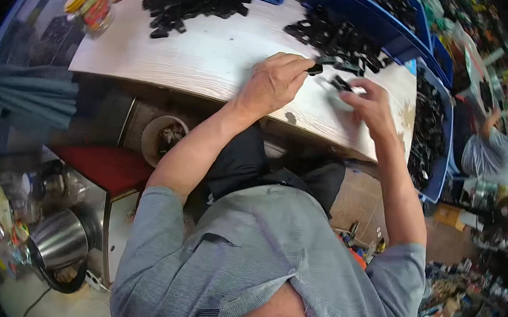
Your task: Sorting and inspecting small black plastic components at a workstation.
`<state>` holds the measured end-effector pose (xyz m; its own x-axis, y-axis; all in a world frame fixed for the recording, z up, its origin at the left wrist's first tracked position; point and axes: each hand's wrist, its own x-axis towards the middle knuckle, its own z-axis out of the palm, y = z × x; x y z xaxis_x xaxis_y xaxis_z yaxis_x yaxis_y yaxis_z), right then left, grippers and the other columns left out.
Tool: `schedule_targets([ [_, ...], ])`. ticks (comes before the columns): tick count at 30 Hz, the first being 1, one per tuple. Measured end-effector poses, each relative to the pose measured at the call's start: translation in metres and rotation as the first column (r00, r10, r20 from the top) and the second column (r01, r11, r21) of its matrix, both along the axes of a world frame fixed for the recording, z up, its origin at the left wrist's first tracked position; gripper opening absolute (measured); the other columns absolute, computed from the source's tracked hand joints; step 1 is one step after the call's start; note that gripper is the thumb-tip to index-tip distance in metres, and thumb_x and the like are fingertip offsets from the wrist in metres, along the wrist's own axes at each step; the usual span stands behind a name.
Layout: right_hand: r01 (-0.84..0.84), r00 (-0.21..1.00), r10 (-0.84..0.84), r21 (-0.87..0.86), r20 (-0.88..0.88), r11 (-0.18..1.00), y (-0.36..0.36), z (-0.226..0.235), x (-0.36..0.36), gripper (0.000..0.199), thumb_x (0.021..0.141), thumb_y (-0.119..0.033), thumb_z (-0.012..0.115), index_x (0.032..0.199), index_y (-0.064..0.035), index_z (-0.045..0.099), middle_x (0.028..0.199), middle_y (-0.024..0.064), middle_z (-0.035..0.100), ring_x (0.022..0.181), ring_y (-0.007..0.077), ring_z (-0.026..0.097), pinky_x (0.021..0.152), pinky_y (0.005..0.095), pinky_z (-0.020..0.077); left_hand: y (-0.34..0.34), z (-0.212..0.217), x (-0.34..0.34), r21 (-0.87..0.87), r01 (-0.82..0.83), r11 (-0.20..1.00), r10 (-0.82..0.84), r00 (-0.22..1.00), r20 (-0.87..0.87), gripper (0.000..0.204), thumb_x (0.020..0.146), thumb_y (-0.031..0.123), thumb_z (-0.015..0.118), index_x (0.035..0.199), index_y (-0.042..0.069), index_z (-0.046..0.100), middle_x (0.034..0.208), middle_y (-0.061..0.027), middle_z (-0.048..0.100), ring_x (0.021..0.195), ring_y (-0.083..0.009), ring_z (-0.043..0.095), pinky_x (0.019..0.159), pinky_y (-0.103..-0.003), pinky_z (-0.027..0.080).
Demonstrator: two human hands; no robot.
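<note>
Over the white table [202,66], my left hand [274,80] is closed, its thumb and fingers pinching a small black part [315,69]. To its right, my right hand [368,105] has thumb and fingertips closed on another small black part [340,83]. The two parts are apart, with a short gap between them. Just beyond both hands lies a loose heap of similar black parts [335,37]. A second heap [190,3] spreads over the table's far left. The exact kind of these parts is too small to make out.
Blue bins [393,43] stand along the far side, and a blue crate of black parts [430,134] adjoins the right edge. Lidded jars [87,8] are at far left. A bucket [160,139] sits below the table; a steel kettle [63,237] is lower left. Another person [493,153] sits at right.
</note>
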<state>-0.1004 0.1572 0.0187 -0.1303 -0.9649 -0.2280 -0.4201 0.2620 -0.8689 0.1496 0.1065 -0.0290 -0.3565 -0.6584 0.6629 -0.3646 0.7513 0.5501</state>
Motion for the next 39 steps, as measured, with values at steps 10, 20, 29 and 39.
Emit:
schedule_targets([
  [10, -0.051, 0.988, 0.054, 0.020, -0.146, 0.998, -0.010, -0.012, 0.013, 0.028, 0.077, -0.020, 0.083, 0.100, -0.0056, 0.075, 0.058, 0.0010, 0.060, 0.049, 0.0076, 0.050, 0.047, 0.0274, 0.0366, -0.006, -0.001, -0.033, -0.089, 0.174, 0.981, -0.157, 0.973, 0.170, 0.024, 0.089, 0.004, 0.066, 0.112, 0.004, 0.072, 0.108, -0.0122, 0.073, 0.096, -0.0312, 0.071, 0.083, -0.039, 0.058],
  [20, -0.055, 0.990, 0.048, -0.046, -0.135, 0.997, -0.013, -0.018, 0.019, 0.027, 0.084, -0.020, 0.082, 0.106, -0.0058, 0.072, 0.059, -0.0039, 0.056, 0.044, 0.0054, 0.045, 0.041, 0.0257, 0.0316, -0.012, -0.006, -0.040, -0.133, 0.213, 0.968, -0.193, 0.969, 0.153, 0.029, 0.086, 0.001, 0.064, 0.113, 0.008, 0.072, 0.109, -0.0120, 0.072, 0.096, -0.0306, 0.071, 0.083, -0.039, 0.059],
  [29, -0.065, 0.996, 0.067, 0.039, -0.063, 0.997, -0.011, -0.012, 0.020, 0.029, 0.083, -0.018, 0.082, 0.107, -0.0042, 0.072, 0.060, -0.0043, 0.054, 0.046, 0.0058, 0.044, 0.042, 0.0282, 0.0316, -0.014, -0.008, -0.034, -0.072, 0.238, 0.969, -0.216, 0.948, 0.233, 0.032, 0.086, 0.003, 0.065, 0.117, 0.009, 0.071, 0.104, -0.0085, 0.072, 0.097, -0.0285, 0.069, 0.087, -0.039, 0.056],
  [39, -0.040, 0.994, 0.043, 0.028, -0.104, 0.999, -0.008, -0.011, 0.023, 0.028, 0.081, -0.017, 0.083, 0.105, -0.0047, 0.073, 0.061, -0.0035, 0.055, 0.046, 0.0060, 0.045, 0.042, 0.0274, 0.0329, 0.003, -0.011, -0.033, -0.169, 0.132, 0.977, -0.088, 0.965, 0.247, 0.022, 0.085, 0.009, 0.068, 0.106, 0.008, 0.069, 0.099, -0.0035, 0.071, 0.100, -0.0244, 0.067, 0.089, -0.039, 0.055],
])
